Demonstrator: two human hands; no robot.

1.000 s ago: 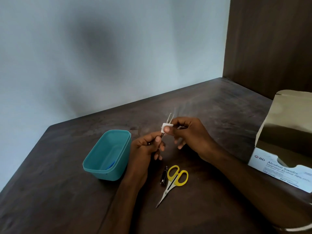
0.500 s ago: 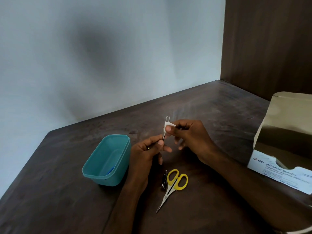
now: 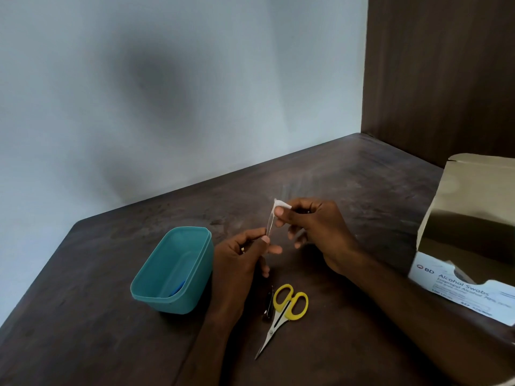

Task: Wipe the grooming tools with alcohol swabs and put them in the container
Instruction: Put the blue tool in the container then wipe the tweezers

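Swab (image 3: 281, 204) has slid up the tweezers (image 3: 269, 224) since a second ago: it sat partway along the prongs with the tips poking out above, now it caps the very top end and the tips are hidden under it. Right hand (image 3: 315, 229) pinches the swab between thumb and forefinger; left hand (image 3: 242, 257) grips the tweezers' lower end, fingers curled round it. Reads as one wipe stroke reaching the tips, so this tool is probably near done and due for the container (image 3: 172, 270) just left of the left hand. Tweezers are held in the air above the desk (image 3: 362, 196), not touching it; long axis near upright, leaning slightly right toward the top, open end up, closed end down in the left hand. Scissors (image 3: 281, 313) and a dark small tool, likely nail clippers (image 3: 269, 303), lie on the desk untouched, so likely not wiped yet. Something blue already sits in the container, too hidden to name
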